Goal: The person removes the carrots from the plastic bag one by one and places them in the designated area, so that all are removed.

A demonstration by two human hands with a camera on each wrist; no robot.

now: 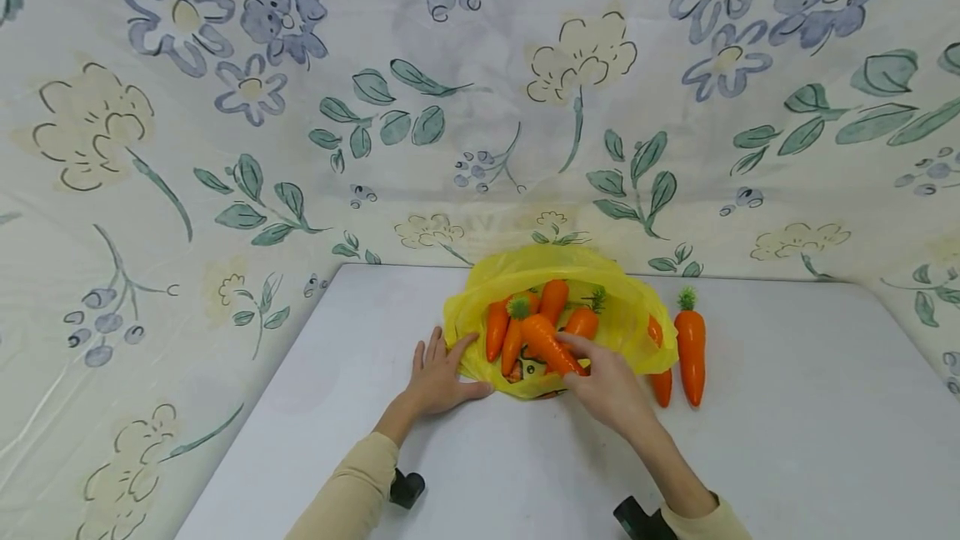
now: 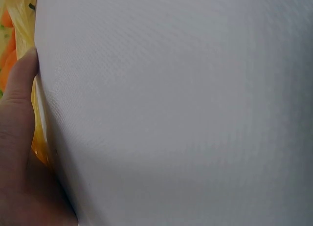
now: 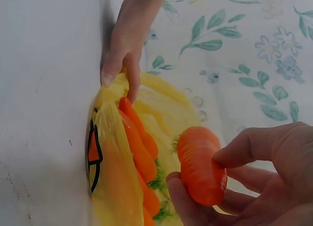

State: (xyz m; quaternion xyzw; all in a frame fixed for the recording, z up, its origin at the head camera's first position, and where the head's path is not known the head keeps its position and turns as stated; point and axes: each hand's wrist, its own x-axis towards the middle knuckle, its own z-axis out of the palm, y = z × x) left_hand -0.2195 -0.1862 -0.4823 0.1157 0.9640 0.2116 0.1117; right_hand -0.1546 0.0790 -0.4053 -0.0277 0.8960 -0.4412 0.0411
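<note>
A yellow plastic bag point(image 1: 540, 263) lies on the table with its mouth towards me, several orange toy carrots point(image 1: 554, 300) inside. My right hand point(image 1: 611, 390) pinches one carrot point(image 3: 200, 165) between thumb and fingers at the bag's mouth; its green top points into the bag. At the bag's left edge, my left hand point(image 1: 438, 382) rests with fingers spread and touches the yellow plastic. In the left wrist view only part of the left hand point(image 2: 17, 118) shows beside the bag.
Right of the bag, a carrot point(image 1: 692, 357) with a green top lies on the white table point(image 1: 810, 407). Another carrot point(image 1: 662, 387) beside it is partly hidden by the bag. A flower-patterned cloth point(image 1: 495, 48) hangs behind the table.
</note>
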